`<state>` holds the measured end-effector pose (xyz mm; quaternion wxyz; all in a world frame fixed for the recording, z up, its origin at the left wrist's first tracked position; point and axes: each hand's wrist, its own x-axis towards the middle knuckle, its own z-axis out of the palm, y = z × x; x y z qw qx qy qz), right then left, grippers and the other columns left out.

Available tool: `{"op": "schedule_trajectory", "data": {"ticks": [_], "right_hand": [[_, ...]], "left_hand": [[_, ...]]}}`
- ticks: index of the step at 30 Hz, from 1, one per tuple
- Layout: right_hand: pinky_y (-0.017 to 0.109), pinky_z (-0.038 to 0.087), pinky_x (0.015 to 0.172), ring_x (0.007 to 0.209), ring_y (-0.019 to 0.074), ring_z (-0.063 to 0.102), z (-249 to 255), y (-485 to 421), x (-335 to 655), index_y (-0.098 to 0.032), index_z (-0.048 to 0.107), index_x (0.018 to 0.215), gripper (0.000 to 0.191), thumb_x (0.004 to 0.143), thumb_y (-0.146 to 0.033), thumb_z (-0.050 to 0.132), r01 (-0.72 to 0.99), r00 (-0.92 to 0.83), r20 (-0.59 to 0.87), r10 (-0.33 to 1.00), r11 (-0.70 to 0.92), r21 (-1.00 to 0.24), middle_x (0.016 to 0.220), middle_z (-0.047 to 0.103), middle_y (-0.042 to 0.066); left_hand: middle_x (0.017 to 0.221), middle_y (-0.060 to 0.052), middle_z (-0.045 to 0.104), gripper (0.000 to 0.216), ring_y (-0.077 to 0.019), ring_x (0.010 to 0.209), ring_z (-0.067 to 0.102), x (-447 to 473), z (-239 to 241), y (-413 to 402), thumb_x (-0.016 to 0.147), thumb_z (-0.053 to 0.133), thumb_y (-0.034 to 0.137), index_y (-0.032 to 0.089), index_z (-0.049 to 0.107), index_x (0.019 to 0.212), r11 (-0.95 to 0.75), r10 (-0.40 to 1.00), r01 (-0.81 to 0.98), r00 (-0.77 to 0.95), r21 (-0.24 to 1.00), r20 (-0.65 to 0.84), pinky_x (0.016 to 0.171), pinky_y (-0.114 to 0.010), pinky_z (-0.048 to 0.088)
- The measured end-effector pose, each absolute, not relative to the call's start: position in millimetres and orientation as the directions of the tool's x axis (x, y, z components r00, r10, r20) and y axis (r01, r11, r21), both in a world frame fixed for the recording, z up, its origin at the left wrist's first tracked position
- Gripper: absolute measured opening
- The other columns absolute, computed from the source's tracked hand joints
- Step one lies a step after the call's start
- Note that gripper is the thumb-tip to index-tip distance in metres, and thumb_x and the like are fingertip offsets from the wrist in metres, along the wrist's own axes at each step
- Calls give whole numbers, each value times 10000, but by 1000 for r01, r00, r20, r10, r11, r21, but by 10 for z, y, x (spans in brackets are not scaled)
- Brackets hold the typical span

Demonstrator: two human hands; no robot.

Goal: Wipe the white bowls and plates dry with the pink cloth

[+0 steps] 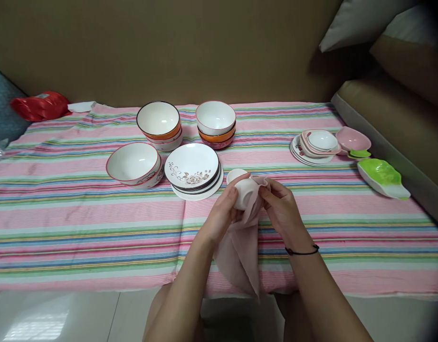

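My left hand [226,202] is closed around a small white bowl [243,194], which is tilted so its underside shows. A pale pink cloth [242,249] is pinched in my right hand [279,202] and pressed against the bowl's right side. The rest of the cloth hangs down toward the near edge of the striped fabric. Just behind my left fingers lies another small white dish [236,175], partly hidden by the hand. To the left stands a stack of plates, the top one a white plate with brown flowers [192,164].
Bowls are stacked at left [133,164], back left [158,118] and back centre [216,118]. On the right are small stacked dishes [322,141], a pink dish [353,139] and a green leaf-shaped dish [381,175]. A red bundle [42,105] lies far left. Cushions [365,21] border the right.
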<state>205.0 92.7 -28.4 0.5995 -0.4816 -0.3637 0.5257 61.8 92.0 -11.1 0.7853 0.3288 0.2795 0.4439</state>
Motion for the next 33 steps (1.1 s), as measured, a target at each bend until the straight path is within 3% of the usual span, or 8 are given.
{"op": "schedule_trajectory", "data": {"ticks": [5, 9, 15, 23, 28, 33], "right_hand": [[271, 466, 604, 673, 149, 547, -278, 929, 2007, -222, 682, 814, 283, 652, -442, 753, -261, 164, -85, 983, -40, -964, 750, 620, -3], [257, 462, 628, 711, 145, 547, -291, 908, 1971, -236, 665, 869, 254, 672, -375, 748, -240, 115, -45, 992, -16, -971, 795, 612, -14], [266, 483, 644, 754, 161, 561, -300, 880, 1927, -244, 600, 1002, 401, 647, -336, 764, -159, 46, -24, 999, -16, -987, 831, 605, -18], [326, 514, 761, 905, 214, 592, -265, 878, 1980, -251, 577, 1111, 588, 575, -261, 817, -110, -24, 22, 999, 20, -994, 1003, 632, 17], [365, 471, 916, 1072, 229, 565, -231, 898, 2038, -260, 596, 1160, 517, 671, -273, 762, -152, -47, 60, 997, 52, -987, 1174, 611, 33], [361, 475, 900, 1027, 217, 587, -268, 906, 2022, -264, 633, 1072, 369, 719, -299, 737, -124, 49, 52, 997, 58, -991, 1086, 646, 14]], "left_hand": [[1212, -36, 593, 443, -232, 1011, 568, 625, -100, 896, 877, 514, 469, 285, 541, 1279, 379, 873, -425, 459, 822, -165, 798, -280, 442], [1239, -48, 583, 434, -245, 1095, 539, 623, -109, 889, 897, 496, 428, 264, 527, 1298, 357, 879, -421, 454, 834, -147, 910, -308, 404], [1236, -58, 595, 440, -251, 1145, 526, 629, -98, 898, 892, 511, 411, 249, 530, 1300, 349, 896, -452, 418, 821, -151, 993, -335, 363], [1114, -77, 636, 448, -241, 1001, 600, 597, -131, 932, 880, 530, 400, 208, 540, 1284, 409, 889, -553, 420, 726, -181, 872, -327, 468], [1127, -77, 628, 424, -216, 997, 597, 617, -127, 955, 902, 498, 370, 196, 532, 1286, 440, 886, -642, 425, 627, -186, 859, -303, 473], [1122, -64, 634, 437, -225, 974, 603, 641, -123, 924, 894, 514, 395, 230, 529, 1298, 424, 889, -582, 415, 694, -195, 842, -307, 468]]}}
